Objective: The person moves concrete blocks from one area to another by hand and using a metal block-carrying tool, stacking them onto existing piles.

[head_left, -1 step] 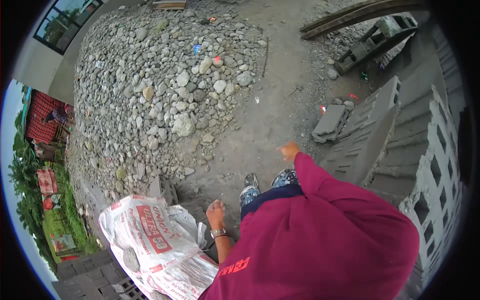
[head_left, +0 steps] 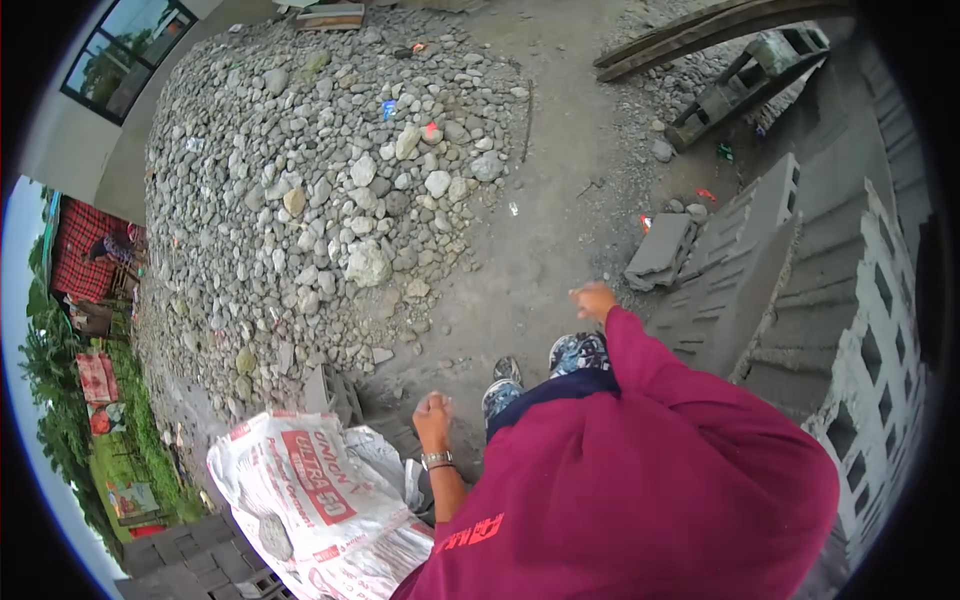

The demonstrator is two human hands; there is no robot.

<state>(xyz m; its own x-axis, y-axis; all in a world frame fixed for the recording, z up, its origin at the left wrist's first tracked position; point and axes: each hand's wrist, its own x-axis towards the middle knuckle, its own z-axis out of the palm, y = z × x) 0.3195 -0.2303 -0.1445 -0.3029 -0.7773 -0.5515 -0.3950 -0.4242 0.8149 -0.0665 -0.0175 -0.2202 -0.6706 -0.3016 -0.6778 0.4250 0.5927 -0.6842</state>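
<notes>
My left hand (head_left: 433, 422), with a metal-banded watch (head_left: 437, 459) on its wrist, is loosely closed, and I see nothing in it. Beside it, on the left, lies a white and red cement bag (head_left: 300, 470) with crumpled plastic and a grey stone (head_left: 275, 537) on top. My right hand (head_left: 594, 300) hangs in front of my body with its fingers curled in, touching nothing. Nearest to it, on the right, is a broken concrete block (head_left: 660, 248) on the ground. A dark red sleeve covers my right arm.
A broad heap of stones (head_left: 300, 200) fills the left and far side. Bare dirt (head_left: 520, 270) runs ahead of my shoes. Stacked hollow blocks (head_left: 860, 380) stand close on the right. Wooden beams (head_left: 720, 35) lie at the far right. Further left, a person (head_left: 110, 248) is near a red checked cloth.
My right hand has shifted slightly to the right, and its fingers look more curled. My left hand stays beside the bag. The whole view has tilted a little.
</notes>
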